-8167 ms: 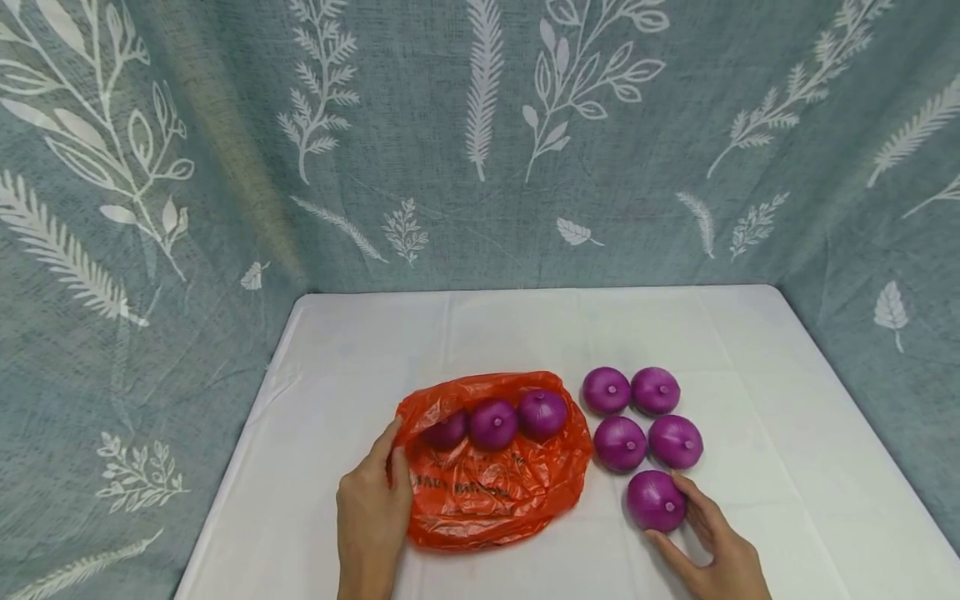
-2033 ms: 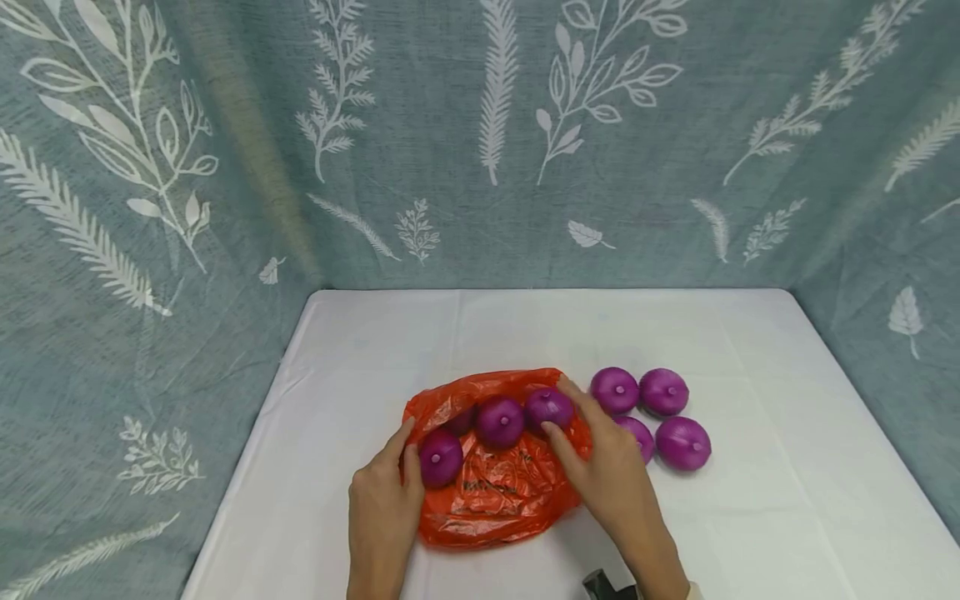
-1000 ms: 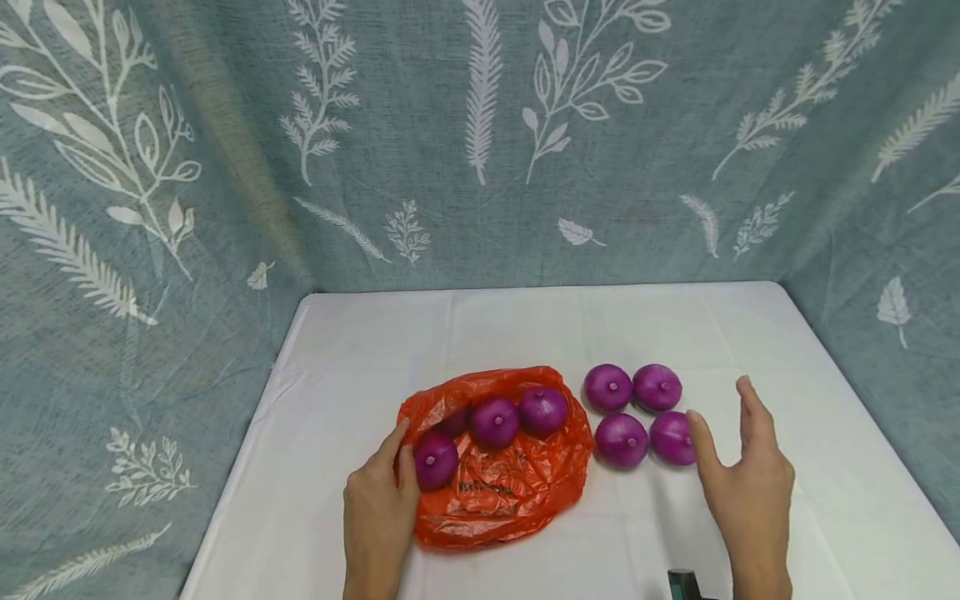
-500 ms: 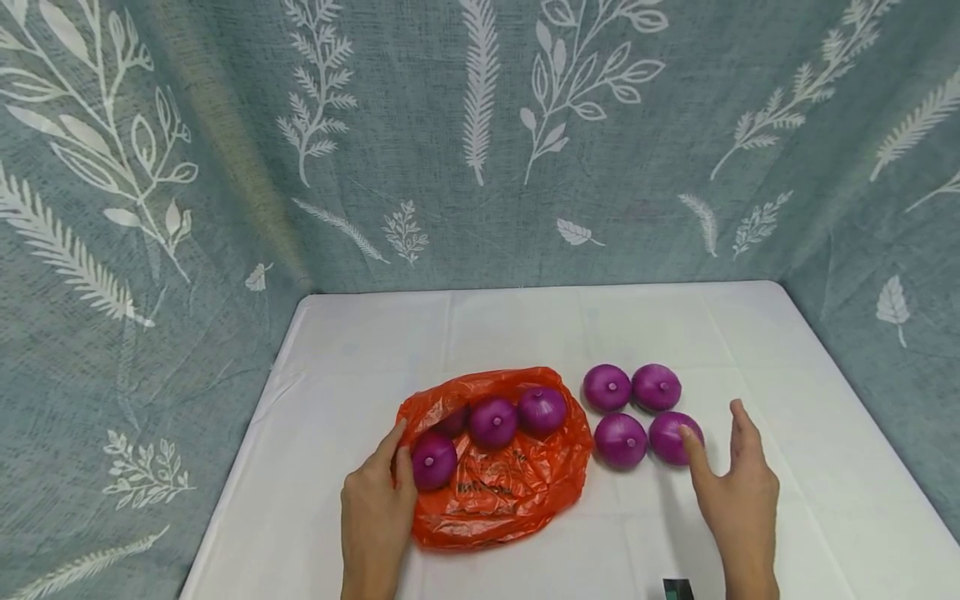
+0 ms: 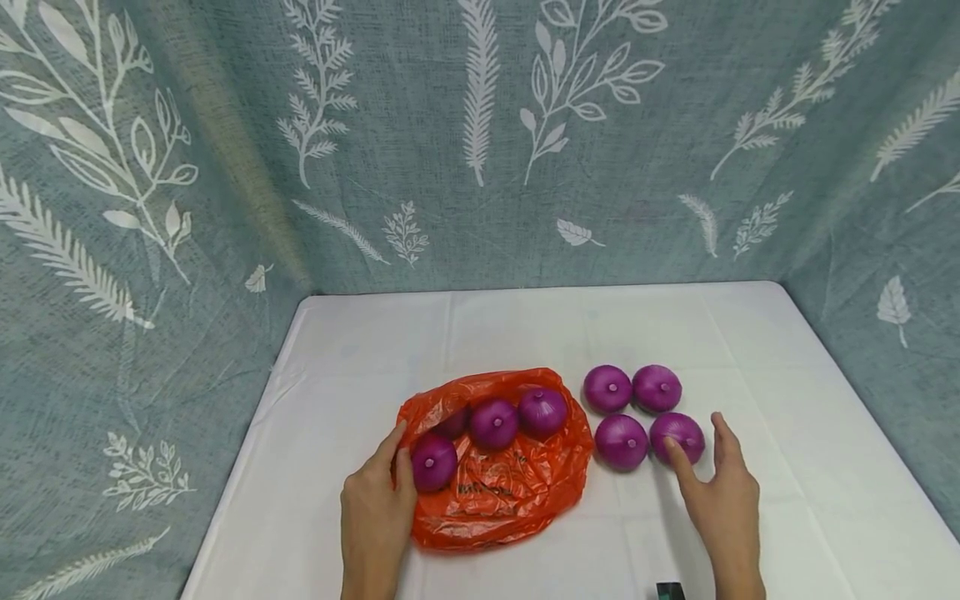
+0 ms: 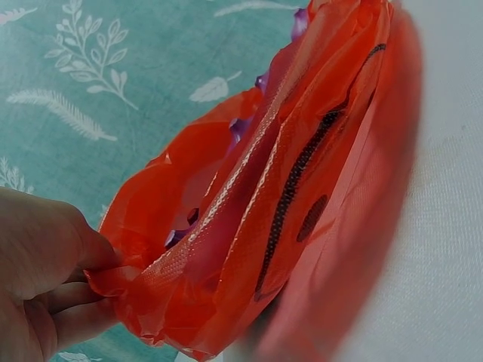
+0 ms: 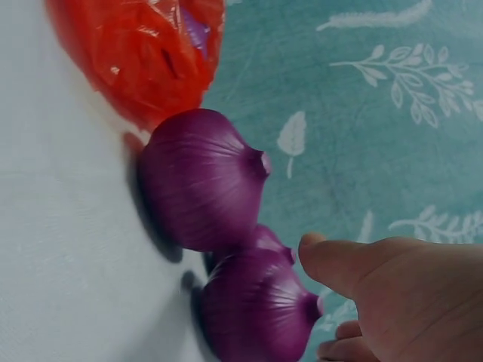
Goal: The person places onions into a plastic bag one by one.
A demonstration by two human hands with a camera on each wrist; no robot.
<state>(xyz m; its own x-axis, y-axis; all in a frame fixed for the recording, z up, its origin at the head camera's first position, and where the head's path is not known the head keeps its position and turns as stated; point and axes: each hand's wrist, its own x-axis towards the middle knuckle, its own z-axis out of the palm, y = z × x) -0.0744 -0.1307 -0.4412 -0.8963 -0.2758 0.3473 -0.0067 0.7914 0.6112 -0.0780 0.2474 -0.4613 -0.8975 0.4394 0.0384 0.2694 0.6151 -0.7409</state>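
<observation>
A red plastic bag (image 5: pixel 517 492) lies with its mouth spread, several purple onions (image 5: pixel 493 423) inside. One of these is partly hidden behind the others. My left hand (image 5: pixel 378 492) pinches the bag's left rim between thumb and fingers, as the left wrist view shows at the bunched plastic (image 6: pixel 128 283). To the right of the bag, several more onions (image 5: pixel 621 442) sit close together on the table. My right hand (image 5: pixel 723 496) hovers at the front right onion (image 5: pixel 677 439), thumb and fingers spread apart. In the right wrist view the thumb (image 7: pixel 332 260) is above that onion (image 7: pixel 260 309), apart from it.
A white cloth covers the table (image 5: pixel 360 342). Behind and beside it hangs a green curtain (image 5: pixel 420 150) with white leaf prints. A small dark object (image 5: pixel 670 591) shows at the bottom edge beside the right wrist.
The onion my right hand held earlier now lies in the bag's left part. After leaving the bag, that hand went right, then came down leftward over the front right onion. My left hand stays.
</observation>
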